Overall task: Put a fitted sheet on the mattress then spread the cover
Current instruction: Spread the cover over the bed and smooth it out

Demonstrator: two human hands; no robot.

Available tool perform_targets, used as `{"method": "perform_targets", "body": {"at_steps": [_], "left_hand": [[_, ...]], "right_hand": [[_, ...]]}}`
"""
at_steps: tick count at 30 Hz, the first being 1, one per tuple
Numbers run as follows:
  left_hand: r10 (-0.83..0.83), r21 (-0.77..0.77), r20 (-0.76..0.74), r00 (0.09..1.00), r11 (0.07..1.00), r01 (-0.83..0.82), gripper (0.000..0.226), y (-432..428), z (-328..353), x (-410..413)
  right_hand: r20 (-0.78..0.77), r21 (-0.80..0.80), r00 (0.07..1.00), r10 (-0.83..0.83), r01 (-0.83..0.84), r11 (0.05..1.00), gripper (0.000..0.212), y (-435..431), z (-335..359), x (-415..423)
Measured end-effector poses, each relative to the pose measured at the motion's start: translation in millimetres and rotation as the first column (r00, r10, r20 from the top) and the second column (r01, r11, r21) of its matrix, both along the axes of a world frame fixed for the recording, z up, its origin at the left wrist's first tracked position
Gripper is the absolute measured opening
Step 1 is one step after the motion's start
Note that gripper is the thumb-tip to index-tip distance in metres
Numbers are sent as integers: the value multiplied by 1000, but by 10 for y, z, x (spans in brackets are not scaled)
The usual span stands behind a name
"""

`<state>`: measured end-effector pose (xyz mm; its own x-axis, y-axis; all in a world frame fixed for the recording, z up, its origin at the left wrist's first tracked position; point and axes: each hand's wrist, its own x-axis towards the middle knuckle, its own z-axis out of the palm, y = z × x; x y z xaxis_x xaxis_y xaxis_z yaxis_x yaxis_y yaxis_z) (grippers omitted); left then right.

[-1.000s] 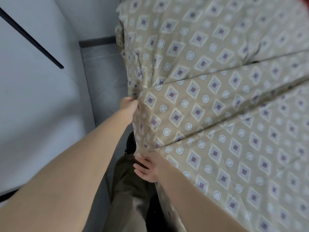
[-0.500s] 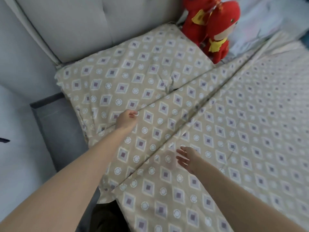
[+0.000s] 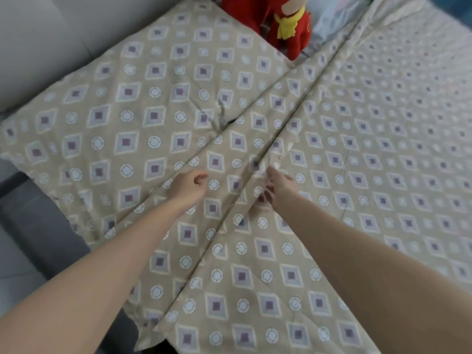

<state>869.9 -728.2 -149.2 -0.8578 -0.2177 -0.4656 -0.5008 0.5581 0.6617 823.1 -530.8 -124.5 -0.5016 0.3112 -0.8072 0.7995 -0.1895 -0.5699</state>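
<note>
A beige cover [image 3: 255, 264] with purple diamonds and white circles lies over the bed, with long folds running diagonally from near left to far right. My left hand [image 3: 190, 183] hovers just over the cover beside one fold edge, its fingers loosely curled, and nothing shows in it. My right hand [image 3: 277, 186] pinches a raised fold of the cover between thumb and fingers; the cloth there is blurred. A pillow [image 3: 153, 111] in the same pattern lies at the head of the bed. The mattress itself is hidden under the cloth.
A red plush toy [image 3: 288, 24] with a yellow scarf sits at the far end, beside pale blue cloth [image 3: 329, 21]. A grey padded headboard [image 3: 38, 34] stands at the upper left. Grey floor [image 3: 30, 226] runs along the bed's left side.
My view has swung up from the bed's side to its top. Both hands have moved from the cover's side edge inward. My right hand, open half a second ago, now pinches a fold.
</note>
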Motion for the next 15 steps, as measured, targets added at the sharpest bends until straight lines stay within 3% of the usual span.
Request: {"method": "perform_targets", "body": {"at_steps": [5,9,15], "left_hand": [[-70,-71,23,997,995,72,37,35,-54,-38],[-164,-151,30,986,974,167,53,70,-40,-14],[-232,-210,51,971,949,237,61,5,-85,140]], "right_hand": [[-119,302,993,-4,40,952,21,254,-223,198],[-15,206,1000,18,-15,979,11,444,-296,256],[22,142,991,130,-131,981,38,250,-287,383]]}}
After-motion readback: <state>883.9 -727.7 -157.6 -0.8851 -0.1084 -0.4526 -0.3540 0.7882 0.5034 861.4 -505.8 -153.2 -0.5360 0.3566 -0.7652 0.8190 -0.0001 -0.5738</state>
